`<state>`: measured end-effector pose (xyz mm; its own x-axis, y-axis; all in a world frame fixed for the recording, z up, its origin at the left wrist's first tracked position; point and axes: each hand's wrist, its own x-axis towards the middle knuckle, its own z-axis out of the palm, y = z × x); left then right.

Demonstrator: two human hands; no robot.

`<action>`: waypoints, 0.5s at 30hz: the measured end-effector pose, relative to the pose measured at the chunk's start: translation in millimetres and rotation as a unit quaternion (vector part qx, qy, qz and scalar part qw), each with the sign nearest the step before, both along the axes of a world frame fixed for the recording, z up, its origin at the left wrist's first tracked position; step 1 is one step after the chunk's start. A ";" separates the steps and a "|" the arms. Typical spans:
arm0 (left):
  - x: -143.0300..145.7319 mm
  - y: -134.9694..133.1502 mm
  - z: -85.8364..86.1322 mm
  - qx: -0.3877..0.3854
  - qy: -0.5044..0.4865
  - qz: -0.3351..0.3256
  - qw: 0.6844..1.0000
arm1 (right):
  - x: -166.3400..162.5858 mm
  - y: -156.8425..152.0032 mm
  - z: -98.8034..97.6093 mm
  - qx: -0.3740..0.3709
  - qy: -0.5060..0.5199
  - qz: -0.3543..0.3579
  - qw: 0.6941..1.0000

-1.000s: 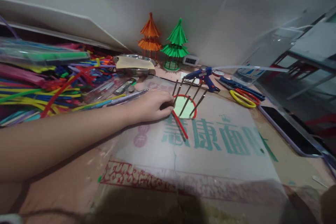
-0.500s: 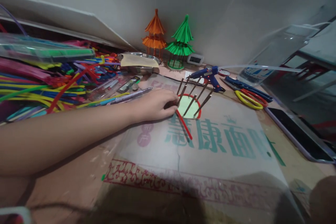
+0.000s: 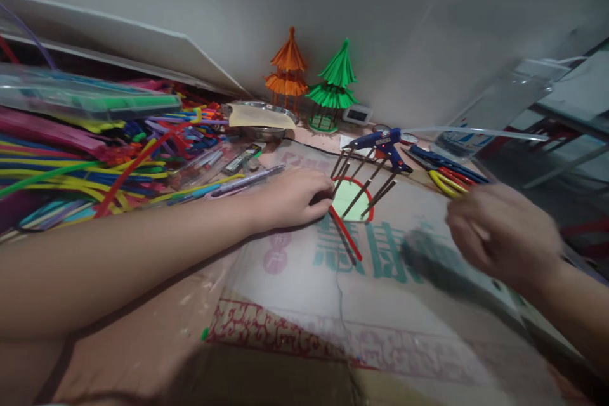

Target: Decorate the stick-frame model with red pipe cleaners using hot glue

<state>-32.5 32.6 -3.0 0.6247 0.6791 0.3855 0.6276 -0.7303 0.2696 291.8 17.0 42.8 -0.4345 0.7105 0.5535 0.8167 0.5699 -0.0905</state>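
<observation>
My left hand (image 3: 304, 200) is closed at the left edge of a pale green disc (image 3: 351, 193), its fingertips pinching a red pipe cleaner (image 3: 346, 233). The loose end of that pipe cleaner slants down over the printed sheet. Red edging runs round the disc, and several thin brown sticks (image 3: 358, 198) rise from it, leaning to the right. My right hand (image 3: 499, 231), smeared by motion, hovers over the right side of the sheet, just in front of the scissors (image 3: 446, 184). Its fingers look curled, but I cannot make out whether anything is in them.
Behind the disc lies a blue glue gun (image 3: 383, 139). Orange (image 3: 287, 70) and green (image 3: 333, 85) two-tier pagoda models stand by the wall, near a metal bowl (image 3: 269, 133). Colourful pipe cleaners (image 3: 61, 168) pile up on the left. A clear plastic jug (image 3: 495, 108) stands at the right.
My right hand has come into view from the right, near the scissors. My left hand still holds the red pipe cleaner at the disc. The whole view has shifted slightly.
</observation>
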 end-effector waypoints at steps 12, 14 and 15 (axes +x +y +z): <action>-1.1 2.4 -2.4 -0.008 0.009 0.013 1.000 | -20.3 140.3 -23.1 -0.208 0.111 -0.130 0.963; -1.3 2.6 -2.9 -0.011 0.009 0.012 1.000 | -28.7 145.2 -23.8 -0.224 0.073 -0.119 0.965; -1.5 2.7 -3.0 -0.013 0.009 0.011 1.000 | -33.0 146.1 -24.4 -0.219 0.060 -0.116 0.967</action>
